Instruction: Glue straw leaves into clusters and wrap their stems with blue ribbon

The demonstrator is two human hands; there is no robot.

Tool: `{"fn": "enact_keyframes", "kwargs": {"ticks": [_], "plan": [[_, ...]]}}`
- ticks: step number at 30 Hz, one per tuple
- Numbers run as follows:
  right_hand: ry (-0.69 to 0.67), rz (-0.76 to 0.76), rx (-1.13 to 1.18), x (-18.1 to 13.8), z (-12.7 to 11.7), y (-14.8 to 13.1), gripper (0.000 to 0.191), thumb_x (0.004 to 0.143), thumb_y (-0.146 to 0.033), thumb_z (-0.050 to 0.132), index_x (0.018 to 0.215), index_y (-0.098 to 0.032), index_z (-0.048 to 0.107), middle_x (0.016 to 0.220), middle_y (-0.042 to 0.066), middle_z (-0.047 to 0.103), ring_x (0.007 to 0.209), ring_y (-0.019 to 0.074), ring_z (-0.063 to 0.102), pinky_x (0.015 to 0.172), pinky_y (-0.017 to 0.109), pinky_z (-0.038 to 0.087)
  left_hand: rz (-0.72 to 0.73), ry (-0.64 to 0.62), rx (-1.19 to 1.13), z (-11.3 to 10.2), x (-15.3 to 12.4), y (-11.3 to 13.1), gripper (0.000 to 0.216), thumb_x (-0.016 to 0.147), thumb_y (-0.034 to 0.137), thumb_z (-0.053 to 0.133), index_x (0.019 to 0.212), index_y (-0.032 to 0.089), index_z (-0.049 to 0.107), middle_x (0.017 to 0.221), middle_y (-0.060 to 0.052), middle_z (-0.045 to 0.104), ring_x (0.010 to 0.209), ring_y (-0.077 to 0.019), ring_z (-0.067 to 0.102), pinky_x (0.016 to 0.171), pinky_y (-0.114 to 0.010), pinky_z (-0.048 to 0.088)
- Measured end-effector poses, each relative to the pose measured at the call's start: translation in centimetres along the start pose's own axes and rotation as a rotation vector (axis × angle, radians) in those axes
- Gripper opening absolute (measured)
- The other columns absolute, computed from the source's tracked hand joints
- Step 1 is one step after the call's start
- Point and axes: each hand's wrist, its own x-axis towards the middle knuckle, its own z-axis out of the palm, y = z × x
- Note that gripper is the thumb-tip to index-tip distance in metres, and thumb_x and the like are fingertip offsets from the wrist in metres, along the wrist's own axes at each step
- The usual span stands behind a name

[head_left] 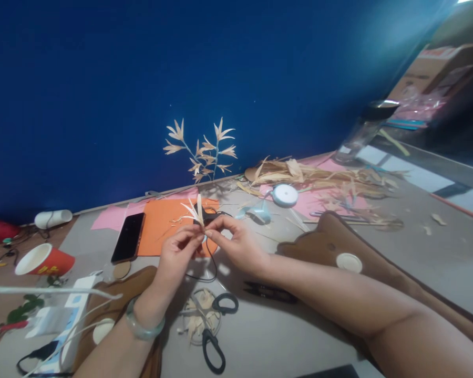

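Observation:
Between my two hands, above the orange sheet, a small flower of pale dried husk strips points upward. My left hand, with a bracelet at its wrist, pinches the flower's base. My right hand meets it there, thumb and forefinger pinched on the same base. A thin dark cord loops below the fingers. Nearer me, black-handled scissors lie across a round dish of husk scraps. Dark thread snips rest under my right forearm.
A branch of finished husk flowers stands by the blue wall. Dried husks and a tape roll lie at back right. At left are a phone, a red paper cup and a power strip. Brown cushioned shapes flank my arms.

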Motion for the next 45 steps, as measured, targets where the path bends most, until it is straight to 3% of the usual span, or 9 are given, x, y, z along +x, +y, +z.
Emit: {"fn": "enact_keyframes", "kwargs": {"ticks": [5, 8, 11, 14, 16, 27, 39, 45], "plan": [[0.005, 0.026, -0.004, 0.1, -0.1, -0.1, 0.008, 0.082, -0.022, 0.063, 0.076, -0.017, 0.064, 0.075, 0.001, 0.067, 0.074, 0.0139, 0.062, 0.074, 0.028, 0.049, -0.120, 0.084, -0.062, -0.6, 0.6, 0.1, 0.030, 0.067, 0.036, 0.076, 0.056, 0.012, 0.061, 0.083, -0.007, 0.068, 0.054, -0.0082, 0.053, 0.051, -0.021, 0.046], [0.013, 0.031, -0.003, 0.1, -0.1, -0.1, 0.007, 0.082, -0.021, 0.063, 0.077, -0.017, 0.065, 0.076, 0.002, 0.067, 0.075, 0.0142, 0.061, 0.074, 0.028, 0.049, -0.128, 0.144, -0.098, -0.8, 0.9, 0.4, 0.025, 0.059, 0.029, 0.081, 0.074, 0.013, 0.067, 0.083, -0.006, 0.069, 0.061, -0.0114, 0.059, 0.055, -0.022, 0.047], [0.014, 0.039, -0.009, 0.1, -0.1, 0.0, 0.007, 0.082, -0.021, 0.063, 0.077, -0.017, 0.065, 0.076, 0.002, 0.067, 0.075, 0.0142, 0.061, 0.075, 0.028, 0.048, -0.047, 0.187, -0.150, -0.8, 1.0, 0.6, 0.037, 0.060, 0.026, 0.081, 0.094, 0.016, 0.069, 0.088, -0.004, 0.069, 0.073, -0.0133, 0.063, 0.066, -0.023, 0.050], [-0.012, 0.047, -0.004, 0.1, 0.0, 0.2, 0.006, 0.080, -0.021, 0.064, 0.075, -0.017, 0.065, 0.075, 0.001, 0.067, 0.075, 0.0140, 0.061, 0.075, 0.028, 0.048, 0.059, 0.164, -0.146, -0.6, 0.9, 0.7, 0.023, 0.065, 0.028, 0.079, 0.084, 0.016, 0.072, 0.086, -0.003, 0.068, 0.082, -0.0130, 0.062, 0.077, -0.023, 0.049], [-0.035, 0.052, -0.001, 0.1, 0.1, 0.4, 0.006, 0.080, -0.021, 0.064, 0.075, -0.017, 0.065, 0.076, 0.001, 0.068, 0.075, 0.0141, 0.061, 0.075, 0.028, 0.047, 0.078, 0.129, -0.134, -0.6, 0.7, 0.7, 0.018, 0.066, 0.029, 0.079, 0.078, 0.017, 0.072, 0.080, -0.002, 0.067, 0.079, -0.0126, 0.061, 0.075, -0.022, 0.049], [-0.069, 0.022, 0.006, -0.1, 0.5, 1.2, 0.008, 0.080, -0.021, 0.064, 0.074, -0.017, 0.065, 0.074, 0.001, 0.068, 0.072, 0.0134, 0.061, 0.071, 0.027, 0.048, 0.014, 0.130, -0.107, -0.2, 0.5, 0.7, 0.020, 0.061, 0.031, 0.082, 0.068, 0.016, 0.071, 0.069, -0.002, 0.066, 0.066, -0.0132, 0.059, 0.063, -0.024, 0.048], [-0.087, 0.021, -0.008, -0.1, 0.6, 1.0, 0.010, 0.080, -0.023, 0.064, 0.073, -0.017, 0.065, 0.074, 0.001, 0.068, 0.073, 0.0137, 0.061, 0.071, 0.027, 0.048, 0.043, 0.094, -0.200, -0.2, 0.7, 0.2, 0.020, 0.059, 0.029, 0.085, 0.065, 0.016, 0.070, 0.072, -0.001, 0.065, 0.076, -0.0135, 0.061, 0.076, -0.025, 0.048], [-0.051, 0.089, 0.044, -0.1, 0.4, 0.6, 0.015, 0.072, -0.027, 0.072, 0.078, -0.016, 0.062, 0.075, 0.001, 0.064, 0.067, 0.0112, 0.055, 0.064, 0.026, 0.046, 0.046, 0.091, -0.230, -0.3, 0.8, -0.2, 0.018, 0.061, 0.029, 0.083, 0.066, 0.017, 0.071, 0.073, -0.001, 0.067, 0.075, -0.0140, 0.061, 0.074, -0.026, 0.049]]}}
